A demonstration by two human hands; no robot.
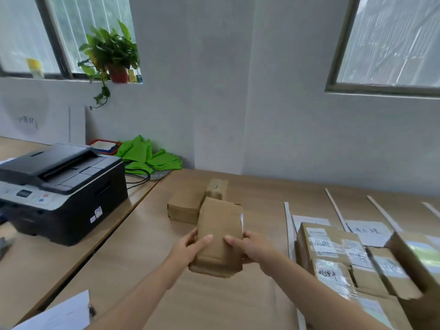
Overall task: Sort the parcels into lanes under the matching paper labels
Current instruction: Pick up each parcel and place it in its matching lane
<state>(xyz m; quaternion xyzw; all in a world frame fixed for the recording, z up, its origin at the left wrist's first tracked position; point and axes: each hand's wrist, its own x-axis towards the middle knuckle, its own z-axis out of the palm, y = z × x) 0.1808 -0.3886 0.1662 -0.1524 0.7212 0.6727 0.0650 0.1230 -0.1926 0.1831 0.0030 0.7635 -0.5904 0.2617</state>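
I hold a plain brown cardboard parcel (219, 232) above the middle of the wooden table (257, 194). My left hand (188, 248) grips its left side and my right hand (250, 248) grips its right side, thumbs on top. Behind it lie two more brown parcels, a flat one (184, 207) and a smaller one (216, 188). To the right, white strips (288, 225) mark lanes with paper labels (367, 231) at their heads. Several labelled parcels (331, 251) fill those lanes.
A black and white printer (62, 189) stands on the left desk, with green bags (147, 157) and a red basket (104, 146) behind it. A sheet of paper (62, 315) lies at the lower left. A potted plant (112, 53) sits on the windowsill.
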